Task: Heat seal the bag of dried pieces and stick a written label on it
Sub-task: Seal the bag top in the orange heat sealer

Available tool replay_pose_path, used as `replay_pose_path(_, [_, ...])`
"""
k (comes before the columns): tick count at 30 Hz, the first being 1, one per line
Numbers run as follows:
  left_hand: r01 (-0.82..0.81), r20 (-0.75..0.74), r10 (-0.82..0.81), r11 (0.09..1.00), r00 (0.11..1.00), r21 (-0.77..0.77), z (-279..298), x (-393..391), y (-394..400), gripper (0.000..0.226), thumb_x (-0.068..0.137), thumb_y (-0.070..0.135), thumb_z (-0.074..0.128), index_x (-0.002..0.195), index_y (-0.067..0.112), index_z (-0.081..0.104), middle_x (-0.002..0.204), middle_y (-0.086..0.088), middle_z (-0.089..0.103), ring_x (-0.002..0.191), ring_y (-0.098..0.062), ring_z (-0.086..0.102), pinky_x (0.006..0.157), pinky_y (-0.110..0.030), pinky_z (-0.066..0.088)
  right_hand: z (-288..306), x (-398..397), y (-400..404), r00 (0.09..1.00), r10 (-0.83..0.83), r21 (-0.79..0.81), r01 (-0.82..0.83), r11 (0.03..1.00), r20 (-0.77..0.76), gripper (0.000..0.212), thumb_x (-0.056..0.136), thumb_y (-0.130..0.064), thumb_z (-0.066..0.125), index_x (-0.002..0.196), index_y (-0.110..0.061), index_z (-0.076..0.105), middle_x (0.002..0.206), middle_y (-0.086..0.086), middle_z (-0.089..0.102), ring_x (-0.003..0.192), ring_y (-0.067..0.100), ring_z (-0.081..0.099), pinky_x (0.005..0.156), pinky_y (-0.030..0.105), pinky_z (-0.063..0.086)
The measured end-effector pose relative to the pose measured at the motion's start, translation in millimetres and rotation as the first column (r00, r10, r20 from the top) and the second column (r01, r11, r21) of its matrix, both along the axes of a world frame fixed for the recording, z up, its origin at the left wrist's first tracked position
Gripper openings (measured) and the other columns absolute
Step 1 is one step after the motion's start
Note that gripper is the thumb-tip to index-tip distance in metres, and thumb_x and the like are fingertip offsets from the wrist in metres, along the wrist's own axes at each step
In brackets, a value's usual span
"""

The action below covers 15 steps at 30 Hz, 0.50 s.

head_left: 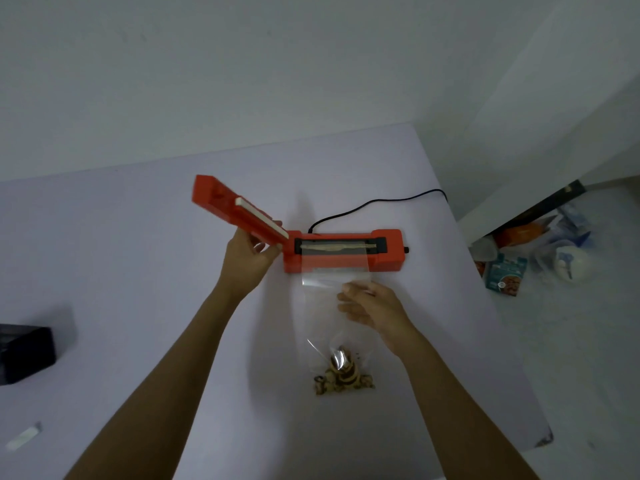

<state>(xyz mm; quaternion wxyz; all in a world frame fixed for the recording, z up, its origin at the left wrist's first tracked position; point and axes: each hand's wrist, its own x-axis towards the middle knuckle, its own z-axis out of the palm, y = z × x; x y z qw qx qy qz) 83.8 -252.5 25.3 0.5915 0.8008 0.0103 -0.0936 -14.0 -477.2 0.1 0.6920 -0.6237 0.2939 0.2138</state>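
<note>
An orange heat sealer (346, 261) stands in the middle of the white table (138, 271). Its lid arm (235, 209) is raised up and to the left. My left hand (247, 258) grips the lid near its hinge end. A clear plastic bag (322, 306) lies in front of the sealer with its open end resting over the sealing strip. Dried brown pieces (343, 375) sit at the bag's near end. My right hand (374, 310) holds the bag's upper part, fingers curled on the plastic.
A black power cord (374, 204) runs from the sealer to the table's back right edge. A black box (26, 351) sits at the left edge, a small white strip (22, 439) near the front left. Packets and bags (533, 258) lie on the floor at right.
</note>
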Motion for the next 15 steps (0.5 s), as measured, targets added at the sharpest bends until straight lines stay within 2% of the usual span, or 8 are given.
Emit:
replay_pose_path(3, [0.051,-0.051,-0.051,0.999,0.997,-0.001,-2.6,0.4,4.7,0.051,0.084,0.001,0.067,0.128,0.017,0.049,0.122,0.000,0.063,0.117,-0.015,0.059,0.102,-0.036,0.046,2.6,-1.0,0.3,0.999,-0.014,0.095,0.016,0.995,-0.029,0.024,0.086,-0.020,0.071,0.107,-0.008,0.067,0.103,0.009,0.075,0.094,0.023,0.073,0.086,0.036,0.057])
replay_pose_path(6, [0.166,-0.104,-0.158,0.983,0.982,0.074,-8.2,2.2,6.1,0.065,0.081,-0.006,0.064,0.136,0.023,0.043,0.129,0.001,0.057,0.124,-0.018,0.052,0.107,-0.037,0.041,6.0,-1.2,1.2,0.999,0.014,0.135,-0.008,0.991,-0.045,0.026,0.086,-0.019,0.072,0.109,-0.007,0.067,0.105,0.010,0.075,0.096,0.025,0.072,0.089,0.038,0.055])
replay_pose_path(11, [0.275,-0.161,-0.250,0.950,0.955,0.151,-16.8,10.1,1.6,0.072,0.077,0.011,0.077,0.139,0.020,0.041,0.139,-0.002,0.049,0.126,-0.021,0.049,0.107,-0.039,0.039,13.8,0.0,3.7,0.998,0.062,0.150,-0.056,0.987,-0.031,0.029,0.085,-0.016,0.072,0.112,-0.010,0.067,0.107,0.008,0.075,0.095,0.026,0.073,0.086,0.036,0.057])
replay_pose_path(15, [0.282,-0.147,-0.261,0.949,0.954,0.143,-21.0,14.6,-1.5,0.075,0.076,0.012,0.078,0.141,0.017,0.040,0.143,-0.004,0.047,0.129,-0.022,0.046,0.109,-0.042,0.038,17.5,2.2,4.7,0.998,0.045,0.171,-0.038,0.985,-0.034,0.025,0.088,-0.013,0.067,0.113,-0.010,0.067,0.106,0.006,0.075,0.096,0.024,0.073,0.079,0.030,0.058])
